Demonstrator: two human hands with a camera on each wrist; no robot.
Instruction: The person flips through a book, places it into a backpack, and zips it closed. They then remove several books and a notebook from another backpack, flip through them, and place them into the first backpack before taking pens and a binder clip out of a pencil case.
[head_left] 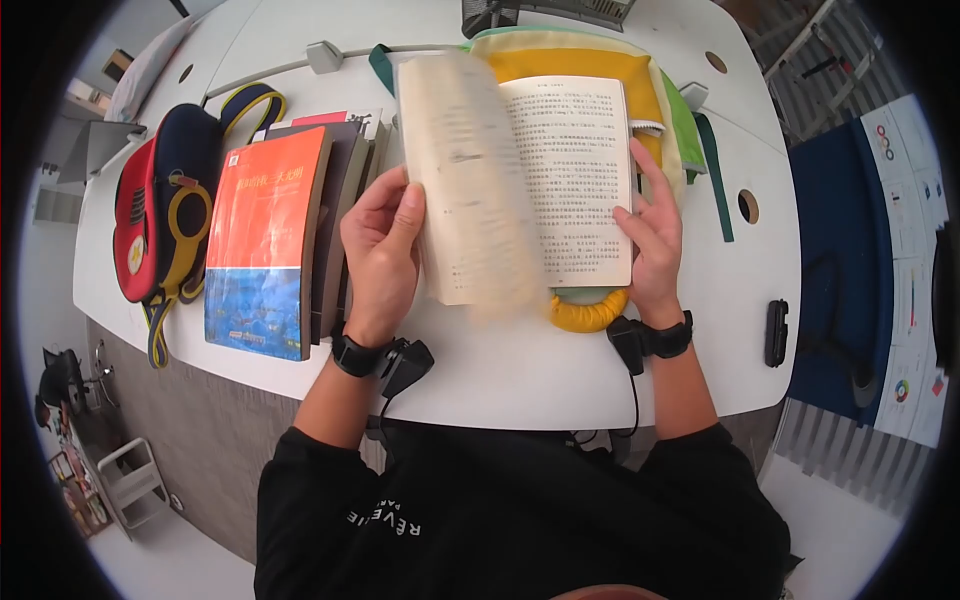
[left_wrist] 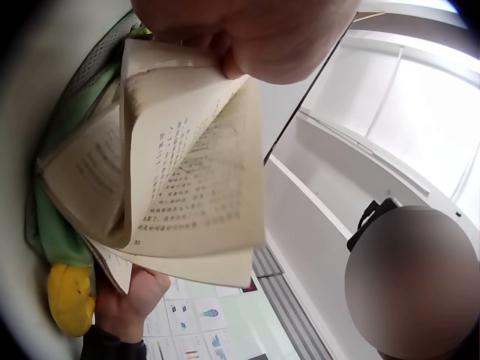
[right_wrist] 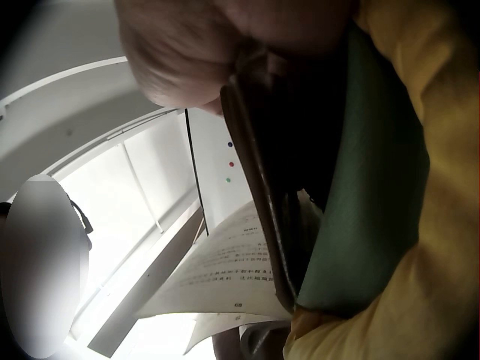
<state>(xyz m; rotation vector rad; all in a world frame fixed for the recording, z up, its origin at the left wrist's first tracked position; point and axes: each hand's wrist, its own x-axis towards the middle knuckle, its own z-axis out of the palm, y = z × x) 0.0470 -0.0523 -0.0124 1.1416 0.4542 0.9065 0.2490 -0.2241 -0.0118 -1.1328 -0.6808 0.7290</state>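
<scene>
An open book with printed pages is held up over the white table, in front of a yellow and green backpack. My left hand grips its left side, thumb along the page edge. Between the two halves, loose pages show blurred, and in the left wrist view the pages fan out and curve. On the other side my right hand holds the right edge, a fingertip lying on the page margin. The right wrist view shows that hand at the dark cover edge, close to the backpack's green fabric.
Left of the book stands a stack of books, an orange and blue one on top. Farther left lies a red and navy bag with straps. A black case sits near the table's right edge. The backpack's yellow loop lies below the book.
</scene>
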